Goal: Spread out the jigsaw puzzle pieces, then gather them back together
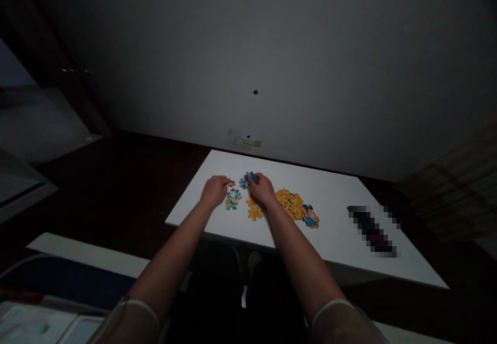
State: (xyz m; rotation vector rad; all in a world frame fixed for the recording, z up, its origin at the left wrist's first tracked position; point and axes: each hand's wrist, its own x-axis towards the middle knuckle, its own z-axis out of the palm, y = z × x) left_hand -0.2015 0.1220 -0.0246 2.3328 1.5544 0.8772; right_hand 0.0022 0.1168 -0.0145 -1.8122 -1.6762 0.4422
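My left hand [215, 191] pinches an orange-brown jigsaw puzzle piece [231, 182] between thumb and fingers, above the left part of the white table. Just below it lie several teal and pink puzzle pieces [233, 199]. My right hand [262, 188] is closed on a blue puzzle piece [251, 176]; lighter blue pieces [243, 182] sit right beside its fingertips. Under my right wrist, yellow puzzle pieces [255, 213] rest on the tabletop. A heap of yellow puzzle pieces [290, 204] spreads to the right of that wrist, with multicoloured pieces [311, 218] at its right end.
On the right side of the white table [330, 189] lies a dark, pixelated object [371, 233]. Behind the table stands a grey wall [295, 75] with a socket strip [251, 141]. A white-edged surface with papers [34, 323] is at the lower left.
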